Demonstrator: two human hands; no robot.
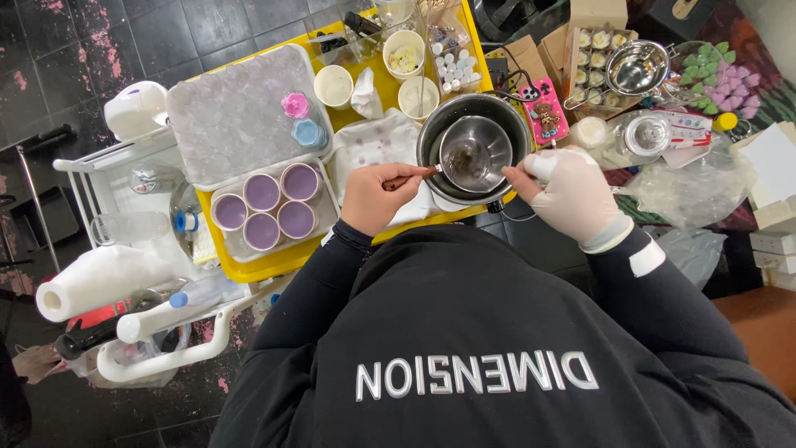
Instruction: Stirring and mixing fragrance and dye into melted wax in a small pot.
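Observation:
A small steel bowl [475, 153] with a dark residue sits inside a larger dark pot [431, 141] on the yellow tray [249, 267]. My bare left hand [377, 197] holds a thin spoon [417, 175] whose tip reaches the bowl's left rim. My right hand [572, 195], in a white glove, grips a small white bottle [541, 166] at the pot's right edge. A stained white cloth [377, 143] lies under my left hand.
Several lilac-filled cups [264, 207] stand in a white tray beside a plastic mould sheet [236, 116]. Paper cups [404, 51], small vials, a steel strainer [637, 68], a box of small candles, a paper roll [95, 282] and a white trolley surround the tray.

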